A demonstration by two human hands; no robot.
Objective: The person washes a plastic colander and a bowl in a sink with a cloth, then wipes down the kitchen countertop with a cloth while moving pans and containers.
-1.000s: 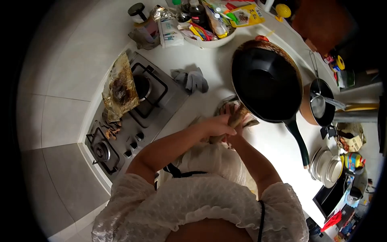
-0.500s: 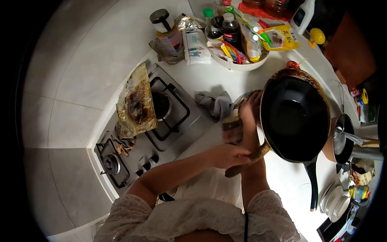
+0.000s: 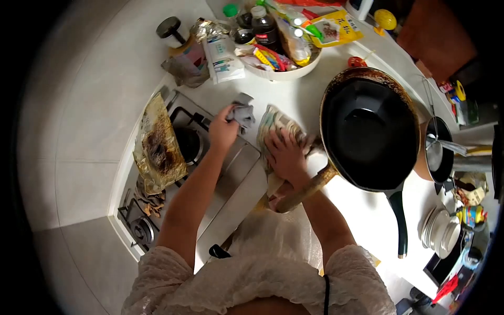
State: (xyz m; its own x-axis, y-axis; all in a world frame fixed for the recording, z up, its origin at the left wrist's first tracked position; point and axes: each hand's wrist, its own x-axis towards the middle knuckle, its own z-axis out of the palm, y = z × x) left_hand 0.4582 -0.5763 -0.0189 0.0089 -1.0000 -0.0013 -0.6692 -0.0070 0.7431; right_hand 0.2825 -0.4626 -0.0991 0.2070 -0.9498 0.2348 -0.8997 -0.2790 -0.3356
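My left hand [image 3: 223, 130] is closed around a crumpled grey cloth [image 3: 243, 114], held near the right rear edge of the gas stove [image 3: 233, 163]. Fingers spread, my right hand [image 3: 285, 156] lies flat on a striped, patterned cloth [image 3: 274, 119] on the white counter. Just right of that hand, a black pan [image 3: 362, 142] rests inside a larger browned wok, whose wooden handle [image 3: 307, 191] passes over my right forearm area. The pan's dark handle [image 3: 400, 226] points toward me.
Stained foil [image 3: 160, 147] covers part of the stove's left side. Behind stands a white bowl [image 3: 283, 73] of bottles and seasoning packets, beside a jar [image 3: 186, 52]. To the right are a small pot [image 3: 441, 152] with a strainer and stacked white dishes [image 3: 438, 231].
My left hand has left the wooden handle, moved left and picked up the grey cloth. My right hand now shows spread on the patterned cloth. The whole view has shifted slightly.
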